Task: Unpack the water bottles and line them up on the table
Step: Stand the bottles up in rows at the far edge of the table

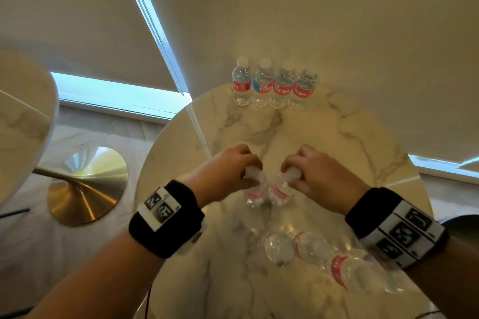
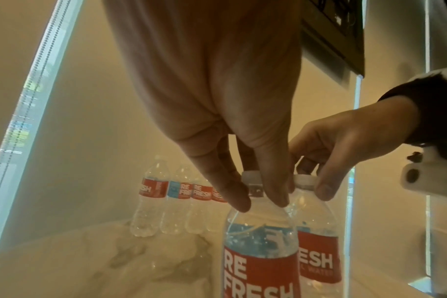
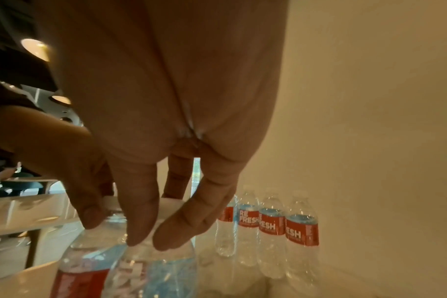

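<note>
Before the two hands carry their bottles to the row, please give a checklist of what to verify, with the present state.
1. Left hand grips clear red-labelled bottle at its neck: ok.
2. Right hand grips second clear bottle likewise: ok.
3. Row of four standing bottles upright: ok.
4. Free round marble table beside the row: ok.
5. Remaining lying bottles unpacked: not ok.
</note>
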Tool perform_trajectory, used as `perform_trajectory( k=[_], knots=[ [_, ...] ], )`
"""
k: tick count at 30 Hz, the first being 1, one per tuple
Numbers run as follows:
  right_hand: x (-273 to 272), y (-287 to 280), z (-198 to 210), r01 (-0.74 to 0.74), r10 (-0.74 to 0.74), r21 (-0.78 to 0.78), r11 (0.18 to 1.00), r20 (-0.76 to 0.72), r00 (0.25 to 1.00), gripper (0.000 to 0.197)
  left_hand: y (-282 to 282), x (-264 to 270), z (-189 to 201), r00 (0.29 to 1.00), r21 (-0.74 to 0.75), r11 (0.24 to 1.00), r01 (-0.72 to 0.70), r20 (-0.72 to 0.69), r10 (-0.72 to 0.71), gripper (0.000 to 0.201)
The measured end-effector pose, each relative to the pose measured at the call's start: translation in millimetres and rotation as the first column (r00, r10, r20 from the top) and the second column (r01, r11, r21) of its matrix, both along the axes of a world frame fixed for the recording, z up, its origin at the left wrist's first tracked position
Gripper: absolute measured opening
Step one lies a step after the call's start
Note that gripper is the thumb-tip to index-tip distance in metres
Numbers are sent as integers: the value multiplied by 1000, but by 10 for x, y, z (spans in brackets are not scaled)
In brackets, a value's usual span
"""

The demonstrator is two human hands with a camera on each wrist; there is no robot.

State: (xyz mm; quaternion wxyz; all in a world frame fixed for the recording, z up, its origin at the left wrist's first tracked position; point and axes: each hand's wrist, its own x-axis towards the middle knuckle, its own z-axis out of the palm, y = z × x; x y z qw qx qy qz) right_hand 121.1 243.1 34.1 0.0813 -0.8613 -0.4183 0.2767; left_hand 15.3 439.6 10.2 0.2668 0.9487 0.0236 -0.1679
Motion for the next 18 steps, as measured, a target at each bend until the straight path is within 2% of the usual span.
perform_trajectory(
  k=[8, 13, 18],
  knots=[
    [921, 864, -25, 68, -76, 108, 992, 71, 995, 24, 753, 987, 27, 970, 75, 979, -190, 169, 175, 34],
    [1291, 1294, -151, 116, -126, 121, 986, 84, 988, 24, 1062, 1448, 9, 966, 147, 969, -200, 194, 170, 32],
    [1441, 1515, -225, 116, -135, 143, 983, 132, 982, 27, 1160, 1609, -25, 969, 169, 966, -196, 183, 165, 35]
  ],
)
